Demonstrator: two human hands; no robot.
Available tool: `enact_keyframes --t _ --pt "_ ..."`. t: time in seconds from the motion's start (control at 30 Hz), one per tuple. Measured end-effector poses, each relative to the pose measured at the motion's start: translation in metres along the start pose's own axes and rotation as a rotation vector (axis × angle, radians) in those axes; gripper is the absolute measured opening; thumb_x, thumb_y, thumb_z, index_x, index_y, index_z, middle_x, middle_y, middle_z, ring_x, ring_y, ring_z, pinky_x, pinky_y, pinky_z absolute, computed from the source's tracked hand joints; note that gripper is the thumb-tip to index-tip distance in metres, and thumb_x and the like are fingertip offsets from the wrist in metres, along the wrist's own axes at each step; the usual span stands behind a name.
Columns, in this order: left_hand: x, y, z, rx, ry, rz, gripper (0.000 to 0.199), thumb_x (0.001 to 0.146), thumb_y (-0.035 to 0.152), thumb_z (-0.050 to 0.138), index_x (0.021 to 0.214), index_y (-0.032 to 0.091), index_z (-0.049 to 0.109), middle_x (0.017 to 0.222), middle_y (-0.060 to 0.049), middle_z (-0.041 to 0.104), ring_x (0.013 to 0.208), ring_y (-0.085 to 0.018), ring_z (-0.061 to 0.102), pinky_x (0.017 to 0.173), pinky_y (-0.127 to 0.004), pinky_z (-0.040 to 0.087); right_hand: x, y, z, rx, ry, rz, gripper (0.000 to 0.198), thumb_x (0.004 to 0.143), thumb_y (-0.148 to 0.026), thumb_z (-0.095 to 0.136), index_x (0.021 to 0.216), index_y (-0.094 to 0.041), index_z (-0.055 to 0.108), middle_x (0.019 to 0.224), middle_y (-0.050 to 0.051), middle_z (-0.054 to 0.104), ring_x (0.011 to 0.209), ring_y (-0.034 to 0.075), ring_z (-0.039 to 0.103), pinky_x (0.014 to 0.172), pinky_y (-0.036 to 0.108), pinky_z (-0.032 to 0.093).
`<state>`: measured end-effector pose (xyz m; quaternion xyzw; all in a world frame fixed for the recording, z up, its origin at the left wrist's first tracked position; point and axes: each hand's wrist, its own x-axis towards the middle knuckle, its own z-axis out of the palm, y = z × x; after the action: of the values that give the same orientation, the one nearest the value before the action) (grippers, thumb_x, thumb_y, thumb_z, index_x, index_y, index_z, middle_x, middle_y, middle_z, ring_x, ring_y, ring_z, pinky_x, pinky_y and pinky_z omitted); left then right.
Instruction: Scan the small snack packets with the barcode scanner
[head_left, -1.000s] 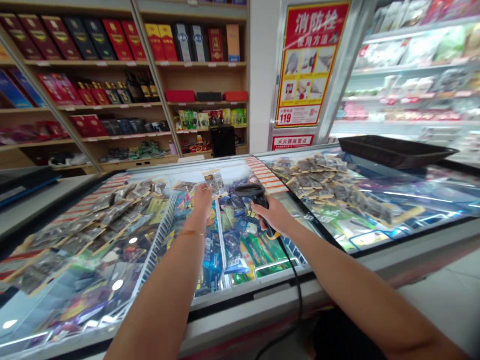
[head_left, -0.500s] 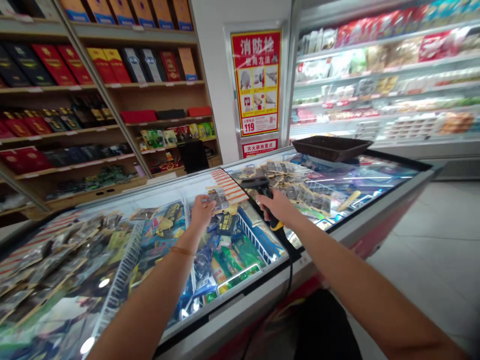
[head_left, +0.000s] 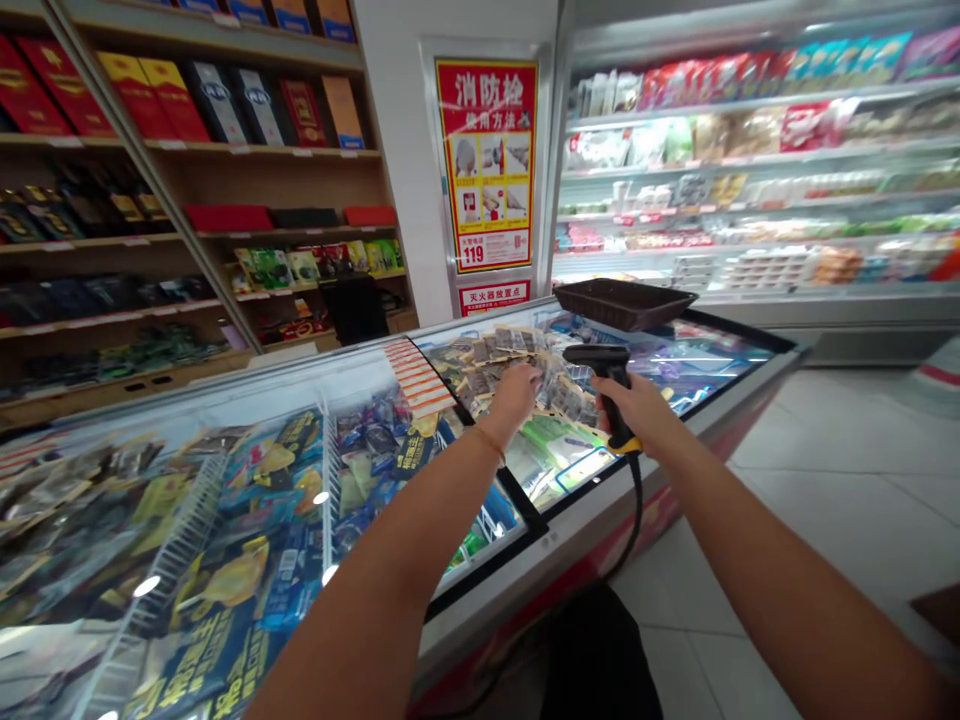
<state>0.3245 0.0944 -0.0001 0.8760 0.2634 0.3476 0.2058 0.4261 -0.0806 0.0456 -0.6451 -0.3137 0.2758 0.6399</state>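
Your right hand [head_left: 637, 415] was wrapped around the handle of a black scanner [head_left: 616, 380], its cord [head_left: 637, 500] hanging past the edge of the freezer [head_left: 525, 566]. Your left hand [head_left: 515, 395] was near it, over the packets [head_left: 491, 350], with thumb and fingertips drawn narrowly together; blur hid whether they pinched a packet, so I could not tell. The packets lay heaped on the glass around and beyond that hand, with a dark tray [head_left: 634, 315] farther back and a striped strip [head_left: 420, 375] to the left. The step in hand looked like handling packets at the pile, scanner held close. The next move seemed to call for a clear fingertip hold on one packet and a steady scanner.
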Motion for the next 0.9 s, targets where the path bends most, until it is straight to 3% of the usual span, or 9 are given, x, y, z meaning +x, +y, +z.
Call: enact_keyframes --t 0.1,0.27,0.37,0.6,0.77,0.9 --pt "-0.002 -0.009 0.001 0.169 0.016 0.139 0.03 0.087 0.007 0.056 0.104 0.019 0.077 0.135 -0.012 0.063 0.126 -0.028 0.054 0.11 -0.045 0.042 0.0 0.004 0.003 0.001 -0.014 0.01 0.024 0.078 -0.032 0.07 0.078 -0.02 0.05 0.055 -0.004 0.055 0.035 0.011 0.051 0.035 0.024 0.041" --pt "-0.021 -0.041 -0.035 0.263 0.114 0.099 0.029 0.091 0.012 0.053 0.107 0.022 0.075 0.129 -0.011 0.063 0.123 -0.027 0.053 0.109 -0.044 0.041 -0.004 0.003 0.031 0.005 -0.069 0.02 0.023 0.078 -0.03 0.07 0.078 -0.02 0.05 0.054 -0.003 0.055 0.035 0.011 0.051 0.035 0.023 0.04" --pt "-0.043 -0.071 -0.08 0.347 0.203 -0.05 0.029 0.091 0.016 0.055 0.114 0.021 0.072 0.131 -0.013 0.061 0.125 -0.027 0.051 0.111 -0.043 0.038 -0.01 0.0 0.062 -0.002 -0.135 0.002 0.022 0.078 -0.03 0.069 0.078 -0.02 0.05 0.055 -0.004 0.056 0.035 0.011 0.051 0.035 0.023 0.04" --pt "-0.137 -0.157 -0.211 0.627 0.351 -0.67 0.047 0.091 0.034 0.055 0.134 0.015 0.06 0.149 -0.019 0.046 0.137 -0.037 0.04 0.11 -0.051 0.037 -0.037 -0.006 0.17 -0.013 -0.352 -0.01 0.019 0.083 -0.031 0.064 0.078 -0.021 0.048 0.054 -0.005 0.055 0.034 0.011 0.051 0.034 0.023 0.038" --pt "-0.193 -0.203 -0.289 0.772 0.345 -0.839 0.055 0.092 0.038 0.049 0.14 0.013 0.053 0.158 -0.02 0.035 0.144 -0.042 0.03 0.113 -0.058 0.032 -0.066 -0.008 0.243 0.023 -0.518 0.016 0.018 0.083 -0.029 0.064 0.079 -0.021 0.049 0.054 -0.006 0.053 0.033 0.01 0.05 0.033 0.022 0.037" --pt "-0.215 -0.23 -0.321 0.755 0.269 -0.938 0.058 0.093 0.045 0.044 0.144 0.018 0.05 0.159 -0.017 0.035 0.147 -0.044 0.024 0.113 -0.064 0.028 -0.079 0.004 0.272 0.043 -0.604 0.027 0.019 0.082 -0.031 0.066 0.082 -0.02 0.05 0.056 -0.007 0.053 0.034 0.01 0.051 0.035 0.022 0.039"
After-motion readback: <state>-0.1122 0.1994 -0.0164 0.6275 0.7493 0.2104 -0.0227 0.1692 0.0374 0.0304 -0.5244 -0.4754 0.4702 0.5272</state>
